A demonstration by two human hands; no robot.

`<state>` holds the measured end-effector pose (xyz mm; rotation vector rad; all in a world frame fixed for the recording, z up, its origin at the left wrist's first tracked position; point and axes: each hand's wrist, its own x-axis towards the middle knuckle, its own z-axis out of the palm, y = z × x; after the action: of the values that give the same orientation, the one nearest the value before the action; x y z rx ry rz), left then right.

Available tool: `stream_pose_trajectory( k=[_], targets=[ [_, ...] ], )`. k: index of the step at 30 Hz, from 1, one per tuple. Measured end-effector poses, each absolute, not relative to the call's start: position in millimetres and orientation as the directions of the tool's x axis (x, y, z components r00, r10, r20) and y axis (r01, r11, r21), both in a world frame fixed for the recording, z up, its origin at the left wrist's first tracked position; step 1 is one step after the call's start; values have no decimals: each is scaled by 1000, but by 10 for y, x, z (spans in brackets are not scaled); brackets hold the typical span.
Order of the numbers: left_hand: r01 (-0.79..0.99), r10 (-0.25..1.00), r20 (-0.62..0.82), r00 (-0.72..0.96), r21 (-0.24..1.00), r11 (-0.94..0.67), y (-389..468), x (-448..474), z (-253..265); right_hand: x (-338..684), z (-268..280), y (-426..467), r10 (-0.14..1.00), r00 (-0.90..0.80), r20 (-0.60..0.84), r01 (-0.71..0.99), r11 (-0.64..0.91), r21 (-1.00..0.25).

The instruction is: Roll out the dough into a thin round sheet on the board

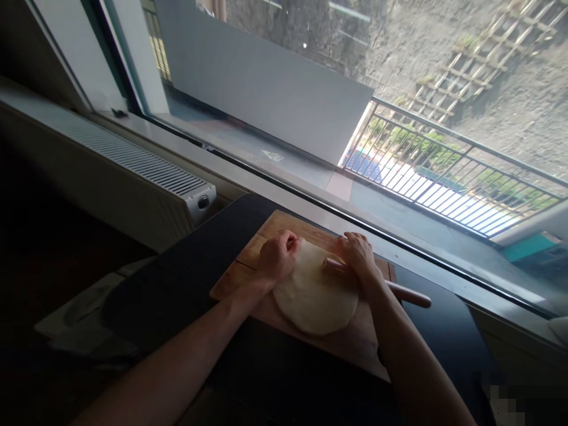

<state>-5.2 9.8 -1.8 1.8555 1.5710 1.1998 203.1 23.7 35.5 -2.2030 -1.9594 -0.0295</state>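
A flat, pale round of dough [317, 296] lies on a wooden board [242, 269]. At the dough's upper left edge is my left hand [279, 254], its fingers curled closed with the rim pinched between them. My right hand [355, 251] rests over a wooden rolling pin [410, 294], the palm on its middle and the fingers reaching past it. The pin lies across the dough's right side, one end on the dough and the other sticking out over the table. My right palm hides the pin's middle.
The board sits on a dark table with rounded corners [177, 284]. Along the table's far side run a window sill [284, 192] and glass. A white radiator [146, 171] stands at the left. Outside are a railing [444, 165] and a stone slope.
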Motion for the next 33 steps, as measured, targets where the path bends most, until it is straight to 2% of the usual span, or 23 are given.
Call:
stream_pose_trajectory(
  k=[2, 6, 10, 12, 17, 19, 21, 24, 27, 30, 33],
  targets=[
    [575, 938, 345, -6, 769, -279, 90, -59, -3, 2012, 390, 349, 982, 127, 142, 984, -106, -146],
    [574, 934, 358, 0, 764, -293, 81, -61, 11, 1896, 313, -284, 950, -4, 311, 986, 54, -155],
    [578, 943, 331, -10, 772, -265, 97, -43, -14, 1852, 206, -917, 951, -146, 273, 983, 170, -63],
    [578, 943, 333, -7, 770, -268, 107, -35, -29, 1891, 218, -787, 958, -125, 258, 987, 147, -67],
    [605, 937, 350, -3, 746, -277, 95, -34, -11, 2084, 371, 181, 953, 113, 279, 981, -64, -181],
    [614, 937, 349, 3, 739, -277, 82, -41, 12, 2099, 407, 284, 935, 129, 332, 970, -49, -239],
    [613, 937, 350, 6, 739, -280, 75, -47, 26, 2057, 374, 90, 926, 69, 372, 962, 37, -271],
    [600, 937, 350, 6, 748, -284, 80, -46, 15, 1945, 242, -487, 938, -97, 333, 967, 168, -190],
    [588, 937, 349, -9, 760, -277, 98, -38, -17, 1876, 182, -790, 941, -174, 289, 974, 207, -87],
    [588, 938, 347, -8, 760, -276, 108, -33, -34, 1938, 250, -447, 956, -122, 266, 984, 152, -95],
    [595, 936, 352, -1, 753, -282, 98, -34, -20, 2066, 382, 161, 976, 15, 217, 989, 17, -146]
  ],
)
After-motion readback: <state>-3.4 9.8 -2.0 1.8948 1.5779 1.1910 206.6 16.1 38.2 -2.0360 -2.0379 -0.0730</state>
